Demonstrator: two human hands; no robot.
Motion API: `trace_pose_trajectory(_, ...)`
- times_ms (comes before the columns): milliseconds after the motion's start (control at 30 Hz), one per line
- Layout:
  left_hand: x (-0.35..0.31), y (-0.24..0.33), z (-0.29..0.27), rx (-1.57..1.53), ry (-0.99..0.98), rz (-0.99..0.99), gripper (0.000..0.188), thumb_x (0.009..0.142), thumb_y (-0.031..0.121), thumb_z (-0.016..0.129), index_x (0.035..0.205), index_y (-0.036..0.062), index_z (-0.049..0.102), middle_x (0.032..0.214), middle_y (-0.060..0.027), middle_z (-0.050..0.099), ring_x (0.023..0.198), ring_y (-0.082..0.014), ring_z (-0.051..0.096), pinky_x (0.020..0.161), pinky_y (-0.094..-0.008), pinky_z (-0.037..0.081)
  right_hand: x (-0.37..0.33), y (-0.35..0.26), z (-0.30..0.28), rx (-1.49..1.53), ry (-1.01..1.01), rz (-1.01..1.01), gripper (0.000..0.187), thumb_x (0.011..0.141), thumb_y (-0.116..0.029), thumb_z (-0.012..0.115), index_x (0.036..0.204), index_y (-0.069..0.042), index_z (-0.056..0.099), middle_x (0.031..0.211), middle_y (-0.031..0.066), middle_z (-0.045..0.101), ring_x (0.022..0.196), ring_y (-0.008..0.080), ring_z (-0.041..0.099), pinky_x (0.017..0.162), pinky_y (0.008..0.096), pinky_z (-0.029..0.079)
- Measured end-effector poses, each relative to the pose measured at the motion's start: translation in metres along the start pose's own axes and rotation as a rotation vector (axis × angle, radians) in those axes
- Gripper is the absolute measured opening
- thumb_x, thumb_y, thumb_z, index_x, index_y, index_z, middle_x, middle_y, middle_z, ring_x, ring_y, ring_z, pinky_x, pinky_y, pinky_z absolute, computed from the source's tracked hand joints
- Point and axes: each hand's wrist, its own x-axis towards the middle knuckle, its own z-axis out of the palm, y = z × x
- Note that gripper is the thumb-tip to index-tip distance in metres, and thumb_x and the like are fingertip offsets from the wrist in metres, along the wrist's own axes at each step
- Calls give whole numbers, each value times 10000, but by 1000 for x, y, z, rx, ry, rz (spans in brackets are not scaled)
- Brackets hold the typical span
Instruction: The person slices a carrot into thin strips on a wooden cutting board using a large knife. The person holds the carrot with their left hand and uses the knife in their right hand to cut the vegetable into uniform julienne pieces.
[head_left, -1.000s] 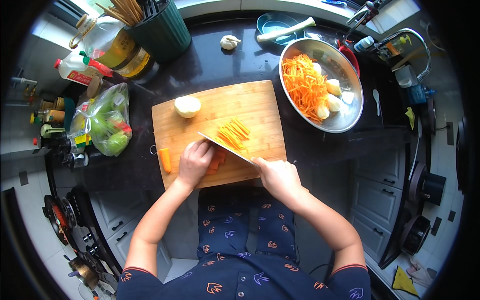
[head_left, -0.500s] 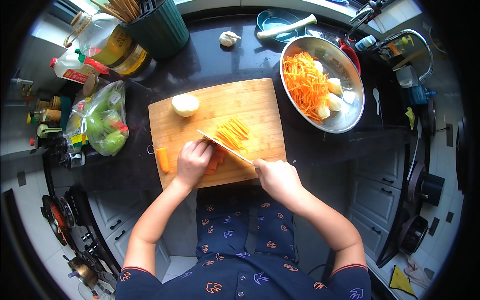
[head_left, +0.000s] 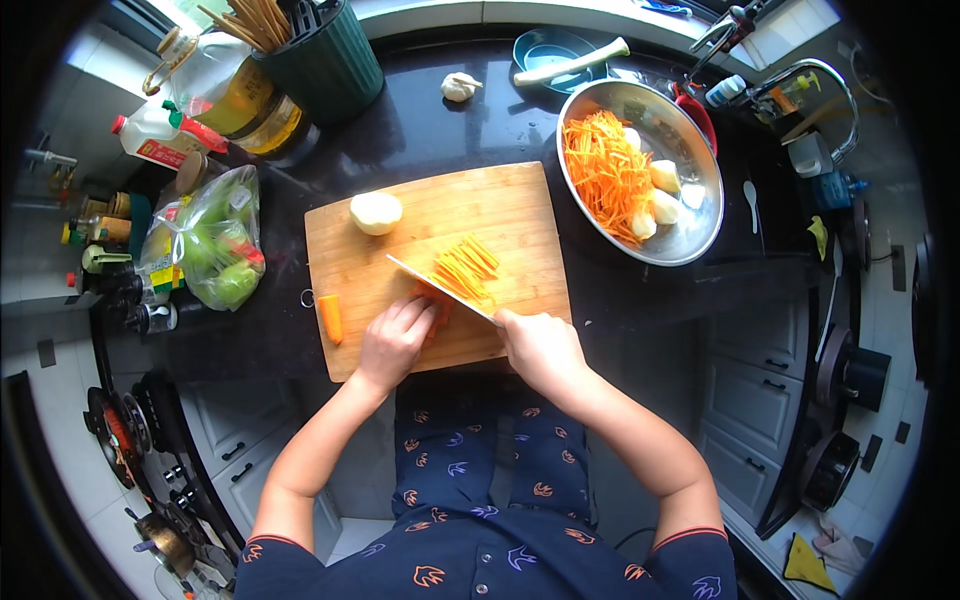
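My right hand (head_left: 540, 350) grips the handle of a kitchen knife (head_left: 437, 287), whose blade slants up to the left over a wooden cutting board (head_left: 350, 270). Carrot slices lie under the fingers of my left hand (head_left: 395, 343), which press them down just left of the blade; the hand mostly hides them. Thin carrot strips (head_left: 466, 264) are heaped on the blade's far side. A carrot chunk (head_left: 330, 319) rests by the board's left edge. Farther back on the board sits a peeled, pale round vegetable (head_left: 376, 213).
Right of the board, a metal bowl (head_left: 705, 215) holds shredded carrot and pale peeled pieces. Garlic (head_left: 460, 87) and a teal plate (head_left: 535, 50) are at the back. A bag of green vegetables (head_left: 215, 240), an oil jug (head_left: 225, 85) and a green utensil holder (head_left: 335, 70) stand left.
My left hand has slid slightly nearer to me, away from the blade. The knife has shifted a little left, with my right hand following.
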Motion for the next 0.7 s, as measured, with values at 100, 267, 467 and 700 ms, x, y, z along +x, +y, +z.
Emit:
trace_pose_trajectory(100, 1, -1, 4, -53, 23, -53, 327, 741, 48, 695, 1066, 74, 718, 1042, -82, 711, 996, -275, 695, 799, -374, 593, -1, 0, 2, -43, -3, -9, 161, 946, -151, 609, 1077, -93, 681, 701, 204, 681, 678, 384, 705, 622, 495, 569)
trace_pose_trajectory(267, 2, -4, 2, -28, -12, -41, 229, 765, 75, 726, 993, 91, 705, 968, -71, 683, 939, -264, 690, 722, -361, 595, -14, -8, -8, -98, 30, -65, 202, 954, -147, 594, 1133, -113, 682, 677, 181, 677, 624, 354, 699, 573, 468, 561)
trace_pose_trajectory(467, 2, -2, 2, -34, 1, -46, 185, 775, 72, 714, 959, 97, 701, 906, -64, 656, 898, -261, 684, 693, -362, 589, -23, -6, -14, -125, -21, -54, 215, 947, -127, 576, 1137, -111, 676, 675, 173, 677, 620, 357, 697, 565, 470, 558)
trace_pose_trajectory(700, 0, -5, 6, -35, 19, -38, 221, 717, 67, 747, 929, 109, 699, 899, -59, 654, 884, -256, 677, 693, -361, 586, -6, -3, 2, -150, -36, -49, 252, 905, -85, 574, 1142, -107, 658, 722, 177, 692, 660, 360, 705, 590, 475, 559)
